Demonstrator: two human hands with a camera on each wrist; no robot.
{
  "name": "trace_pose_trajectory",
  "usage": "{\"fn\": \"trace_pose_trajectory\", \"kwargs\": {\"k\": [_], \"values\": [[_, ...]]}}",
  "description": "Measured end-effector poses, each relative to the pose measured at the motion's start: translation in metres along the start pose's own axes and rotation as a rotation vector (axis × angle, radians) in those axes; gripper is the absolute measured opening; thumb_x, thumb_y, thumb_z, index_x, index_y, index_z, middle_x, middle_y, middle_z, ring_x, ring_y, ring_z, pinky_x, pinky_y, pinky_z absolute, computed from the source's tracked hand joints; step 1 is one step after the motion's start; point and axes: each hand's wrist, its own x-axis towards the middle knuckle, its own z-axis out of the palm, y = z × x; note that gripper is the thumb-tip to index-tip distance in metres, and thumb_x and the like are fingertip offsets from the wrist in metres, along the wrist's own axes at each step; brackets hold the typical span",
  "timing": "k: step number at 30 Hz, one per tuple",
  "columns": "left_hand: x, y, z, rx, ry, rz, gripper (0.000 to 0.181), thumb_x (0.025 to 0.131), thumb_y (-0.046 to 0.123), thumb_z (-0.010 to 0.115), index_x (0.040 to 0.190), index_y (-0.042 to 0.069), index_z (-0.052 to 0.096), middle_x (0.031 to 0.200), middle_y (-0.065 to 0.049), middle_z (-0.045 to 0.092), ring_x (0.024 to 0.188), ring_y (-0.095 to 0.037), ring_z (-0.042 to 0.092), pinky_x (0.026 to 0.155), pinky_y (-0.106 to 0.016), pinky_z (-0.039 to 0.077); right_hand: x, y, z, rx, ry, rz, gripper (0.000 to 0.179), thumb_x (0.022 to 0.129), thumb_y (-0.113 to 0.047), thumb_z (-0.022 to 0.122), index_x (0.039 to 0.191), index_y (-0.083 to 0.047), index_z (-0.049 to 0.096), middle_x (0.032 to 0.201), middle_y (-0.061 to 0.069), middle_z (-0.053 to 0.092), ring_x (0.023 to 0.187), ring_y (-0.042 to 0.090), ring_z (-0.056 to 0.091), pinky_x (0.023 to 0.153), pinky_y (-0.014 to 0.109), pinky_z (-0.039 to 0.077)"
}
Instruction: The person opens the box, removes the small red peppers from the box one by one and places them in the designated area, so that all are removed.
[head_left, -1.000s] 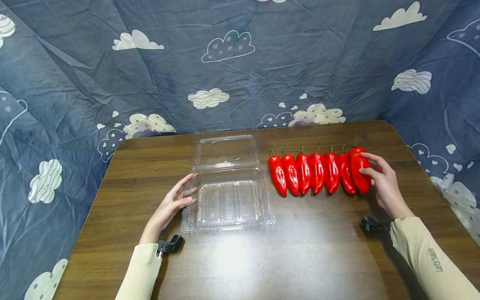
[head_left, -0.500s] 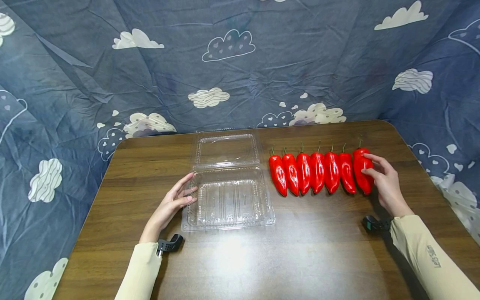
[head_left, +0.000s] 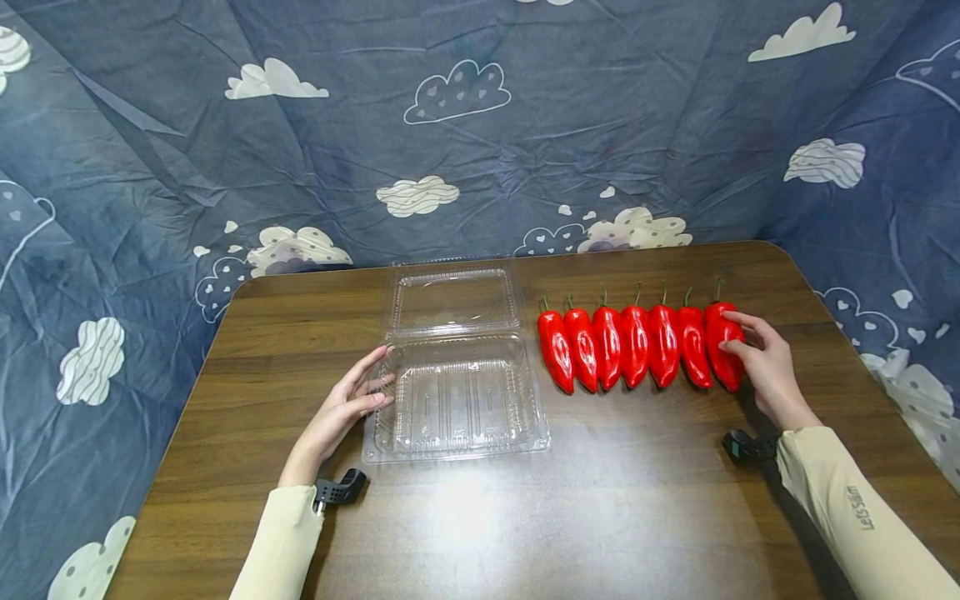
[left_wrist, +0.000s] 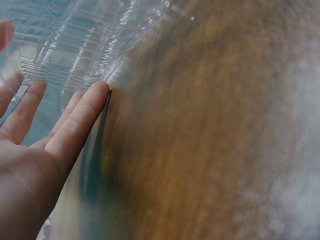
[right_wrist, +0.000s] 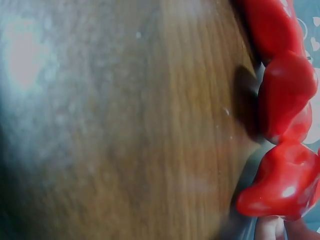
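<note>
Several shiny red peppers lie side by side in a row, green stems toward the back. My right hand holds the rightmost pepper, with thumb and forefinger on its right part; the other fingers are mostly hidden. In the right wrist view, that pepper lies just above fingertips at the lower edge. At the row's left stands a clear plastic clamshell box, its lid folded back. My left hand touches the box's left side with fairly straight, spread fingers, also visible in the left wrist view.
Everything stands on a brown wooden table with a bright light reflection at the front. Behind hangs a blue cloth with white cloud prints. Each wrist wears a black camera band.
My right hand first shifted the rightmost pepper to the right, away from its neighbour, then slightly back left. The neighbouring pepper now shows more fully. My left hand and the box have stayed put.
</note>
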Motion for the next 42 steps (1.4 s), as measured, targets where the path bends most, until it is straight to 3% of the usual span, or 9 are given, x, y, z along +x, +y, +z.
{"fn": "trace_pose_trajectory", "kwargs": {"k": [8,15,23,34,42], "values": [[0.0,-0.002,-0.001,0.006,-0.009,0.008,0.067,0.092,-0.013,0.041,0.152,0.003,0.016,0.158,-0.015,0.008,0.136,-0.048,0.017,0.099,-0.034,0.043,0.001,0.002,-0.002,-0.095,-0.027,0.007,0.046,0.093,-0.004,0.054,0.137,-0.016,0.052,0.104,-0.015,0.047,0.088,0.0,0.044,0.068,0.008,0.043],[0.0,0.0,0.0,0.002,-0.001,-0.001,0.068,0.092,-0.011,0.043,0.152,0.004,0.016,0.159,-0.013,0.008,0.136,-0.047,0.019,0.099,-0.035,0.043,0.003,0.004,-0.002,-0.116,-0.035,0.017,0.048,0.093,-0.005,0.054,0.139,-0.012,0.048,0.117,0.002,0.047,0.088,-0.001,0.044,0.069,0.007,0.044],[0.0,-0.002,-0.001,0.017,0.006,-0.005,0.068,0.092,-0.011,0.044,0.152,0.004,0.017,0.158,-0.013,0.01,0.136,-0.047,0.02,0.099,-0.035,0.044,0.003,0.002,-0.004,-0.026,-0.018,0.036,0.042,0.093,-0.003,0.054,0.131,-0.021,0.055,0.107,-0.013,0.047,0.092,0.0,0.045,0.069,0.007,0.044],[0.002,0.004,0.0,0.068,0.009,0.006,0.069,0.091,-0.009,0.047,0.152,0.003,0.017,0.158,-0.016,0.012,0.134,-0.046,0.024,0.1,-0.033,0.042,-0.001,-0.006,-0.006,0.173,0.014,0.007,0.036,0.092,0.001,0.053,0.122,-0.018,0.058,0.105,-0.011,0.054,0.089,0.001,0.051,0.065,0.01,0.047],[0.004,0.007,-0.001,0.086,0.012,0.026,0.069,0.091,-0.012,0.044,0.152,0.003,0.016,0.156,-0.019,0.016,0.134,-0.048,0.023,0.1,-0.033,0.042,-0.001,-0.011,-0.006,0.188,0.048,-0.033,0.039,0.091,0.003,0.052,0.125,-0.014,0.06,0.103,-0.013,0.056,0.091,0.003,0.053,0.067,0.009,0.047]]}}
